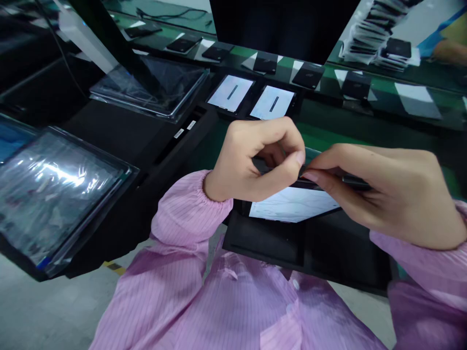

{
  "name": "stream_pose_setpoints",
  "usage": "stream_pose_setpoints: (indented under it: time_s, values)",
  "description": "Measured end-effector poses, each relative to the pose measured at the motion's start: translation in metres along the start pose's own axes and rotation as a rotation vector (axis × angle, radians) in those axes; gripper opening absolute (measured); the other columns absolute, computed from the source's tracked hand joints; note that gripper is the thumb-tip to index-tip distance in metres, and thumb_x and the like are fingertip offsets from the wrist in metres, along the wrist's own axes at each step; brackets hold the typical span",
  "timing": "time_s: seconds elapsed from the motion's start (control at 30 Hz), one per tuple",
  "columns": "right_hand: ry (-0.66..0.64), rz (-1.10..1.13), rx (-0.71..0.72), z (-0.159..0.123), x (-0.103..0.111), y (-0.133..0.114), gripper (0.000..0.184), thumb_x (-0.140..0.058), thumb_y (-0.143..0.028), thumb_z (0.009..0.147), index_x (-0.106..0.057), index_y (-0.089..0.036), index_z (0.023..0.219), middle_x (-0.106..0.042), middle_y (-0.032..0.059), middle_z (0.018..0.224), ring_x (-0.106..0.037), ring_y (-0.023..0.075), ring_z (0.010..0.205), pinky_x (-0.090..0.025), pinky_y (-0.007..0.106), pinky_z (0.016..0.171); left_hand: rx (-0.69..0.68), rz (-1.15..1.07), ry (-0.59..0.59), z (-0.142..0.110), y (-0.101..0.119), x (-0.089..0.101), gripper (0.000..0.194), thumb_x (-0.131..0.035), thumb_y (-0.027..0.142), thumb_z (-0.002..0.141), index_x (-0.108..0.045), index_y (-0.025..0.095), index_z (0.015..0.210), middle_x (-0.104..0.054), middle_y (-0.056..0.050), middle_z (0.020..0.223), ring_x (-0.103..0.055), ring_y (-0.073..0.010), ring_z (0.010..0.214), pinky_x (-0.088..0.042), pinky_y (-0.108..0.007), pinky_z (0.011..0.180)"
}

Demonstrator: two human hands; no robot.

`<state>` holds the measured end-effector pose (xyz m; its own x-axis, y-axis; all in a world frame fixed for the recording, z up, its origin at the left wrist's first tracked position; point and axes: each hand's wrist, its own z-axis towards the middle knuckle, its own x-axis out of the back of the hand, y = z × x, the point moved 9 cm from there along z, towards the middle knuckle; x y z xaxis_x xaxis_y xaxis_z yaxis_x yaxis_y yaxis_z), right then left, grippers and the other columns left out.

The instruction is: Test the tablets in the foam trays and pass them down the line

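My left hand is closed in a pinch, thumb and forefinger tips together. Close beside it, my right hand pinches too, its fingertips almost meeting the left ones. Whatever lies between the fingertips is too small or hidden to name. Below both hands a lit white screen panel sits in a black tray, its upper part covered by my hands. Beyond my left hand lie two small lit screens, a left one and a right one, each with a dark bar across its middle.
Plastic-wrapped panels lie at the left and upper left. A big dark monitor stands at the back. Several black devices rest on white sheets along a shelf. Stacked packs and another person's arm are at upper right.
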<state>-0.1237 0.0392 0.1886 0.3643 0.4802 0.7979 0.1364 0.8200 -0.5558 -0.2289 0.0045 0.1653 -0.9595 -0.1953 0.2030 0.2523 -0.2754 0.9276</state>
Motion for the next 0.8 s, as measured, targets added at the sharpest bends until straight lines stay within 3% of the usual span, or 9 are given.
stream_pose_setpoints:
  time_s: [0.23,0.43,0.57,0.67,0.8]
  values:
    - [-0.059,0.053,0.000,-0.001,-0.007,0.003,0.017,-0.051,-0.022,0.098,-0.056,-0.018,0.083,-0.045,-0.0083,0.063,-0.032,0.0008,0.053,-0.028,0.018,0.051,0.071,-0.031,0.030,-0.003,-0.013,0.003,0.016,-0.061,0.017,0.087,-0.060,0.017,0.071,-0.063,0.005,0.071,-0.061,-0.0047,0.061,-0.041,-0.016,0.055]
    - [-0.049,0.078,-0.079,-0.001,-0.006,0.015,0.015,-0.051,-0.029,0.097,-0.060,-0.022,0.088,-0.056,-0.0100,0.070,-0.045,-0.0014,0.057,-0.033,0.016,0.053,0.052,-0.017,0.032,-0.002,-0.013,0.002,0.018,-0.059,0.016,0.086,-0.056,0.020,0.068,-0.056,0.006,0.065,-0.058,-0.0048,0.060,-0.039,-0.017,0.053]
    - [-0.057,0.129,-0.118,0.001,-0.007,0.015,0.014,-0.055,-0.029,0.093,-0.065,-0.023,0.085,-0.058,-0.0130,0.066,-0.043,-0.0048,0.053,-0.030,0.015,0.050,-0.003,-0.011,0.015,0.001,-0.008,0.001,0.019,-0.054,0.013,0.087,-0.054,0.019,0.069,-0.051,0.006,0.063,-0.056,-0.0051,0.061,-0.037,-0.018,0.053]
    - [-0.028,0.281,-0.263,0.003,-0.007,0.022,0.009,-0.063,-0.022,0.084,-0.069,-0.025,0.078,-0.056,-0.0154,0.061,-0.041,-0.0077,0.049,-0.026,0.011,0.047,-0.027,0.000,0.011,0.002,-0.006,0.001,0.020,-0.055,0.014,0.088,-0.052,0.018,0.068,-0.051,0.005,0.063,-0.056,-0.0062,0.060,-0.036,-0.019,0.050]
    - [0.007,0.656,-0.646,-0.004,-0.018,0.046,0.016,-0.070,-0.007,0.072,-0.068,-0.021,0.063,-0.045,-0.0155,0.049,-0.036,-0.0117,0.043,-0.020,0.003,0.043,-0.017,0.017,0.003,0.001,-0.006,0.000,0.021,-0.054,0.015,0.089,-0.051,0.019,0.069,-0.050,0.004,0.064,-0.059,-0.0070,0.063,-0.038,-0.019,0.054]
